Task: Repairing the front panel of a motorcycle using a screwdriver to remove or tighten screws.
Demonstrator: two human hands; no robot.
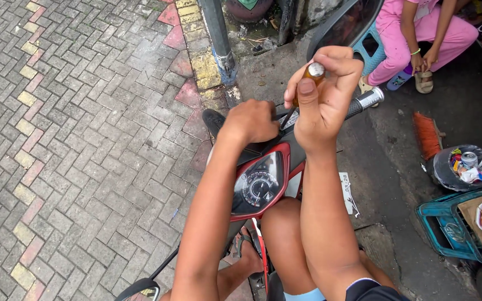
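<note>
Head view, looking down over both forearms. Right hand (324, 92) raised, wrist bent back, fingers curled round the amber handle of a screwdriver (305, 83); thumb lies flat along the near side of the handle, nail facing the camera, and the silver end cap shows above the thumb tip between the curled fingers. The dark shaft runs down and left out of the fist, toward the left hand. Left hand (251, 121) lower and to the left, knuckles up, fingers closed down onto the black top of the handlebar cover (263, 146); what sits under those fingers cannot be told. The shaft tip ends just beside the left fingers, contact point hidden. Below both hands: the scooter's red-framed instrument cluster (259, 185) with a round dial, glass reflecting. Beyond the right fingers, the right handlebar grip (367, 100), black with a silver end. A mirror (138, 290) sits at the bottom edge, below the left elbow. Well beyond the right hand, a seated person in pink (414, 30). Far to the right of the right forearm: an orange brush (428, 134), a black bag of rubbish (464, 167) and a teal crate (456, 234). Left of the left hand, grey brick paving (73, 139).
</note>
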